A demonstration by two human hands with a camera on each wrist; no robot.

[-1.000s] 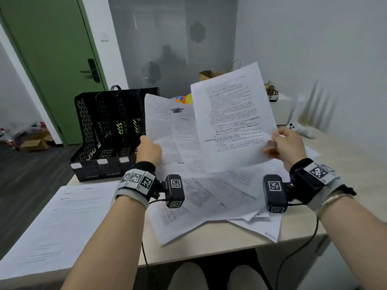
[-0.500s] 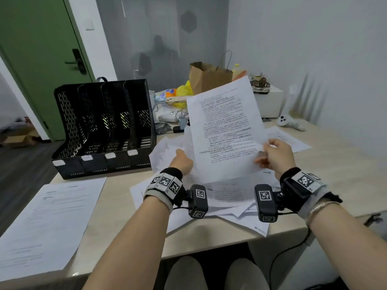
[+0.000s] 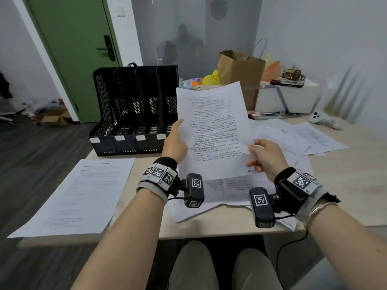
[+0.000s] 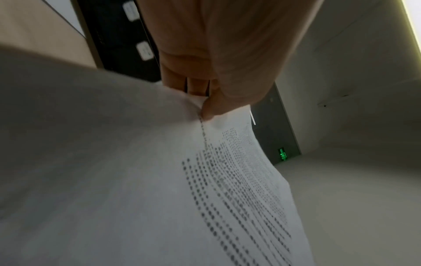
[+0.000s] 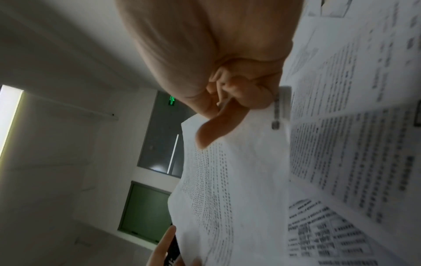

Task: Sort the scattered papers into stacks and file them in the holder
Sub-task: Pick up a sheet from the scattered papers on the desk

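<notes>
One printed sheet (image 3: pixel 211 130) is held up above the table between both hands. My left hand (image 3: pixel 178 132) grips its left edge, thumb on the printed face. My right hand (image 3: pixel 254 150) pinches its lower right edge. In the left wrist view the left hand (image 4: pixel 208 108) pinches the sheet (image 4: pixel 159 180), thumb on top. In the right wrist view the right hand (image 5: pixel 214 126) pinches the sheet (image 5: pixel 227 180) with the thumb on the text. The black mesh file holder (image 3: pixel 134 109) stands upright behind and left of the sheet. Scattered papers (image 3: pixel 230 190) lie under the hands.
A flat pile of paper (image 3: pixel 79 195) lies at the table's left front corner. More loose sheets (image 3: pixel 310 139) spread to the right. A brown paper bag (image 3: pixel 240 74), a white box (image 3: pixel 293 99) and a white controller (image 3: pixel 322 120) sit at the back.
The left hand let go of a second sheet it held up, then took the left edge of the sheet in the right hand. That sheet came lower and toward the middle.
</notes>
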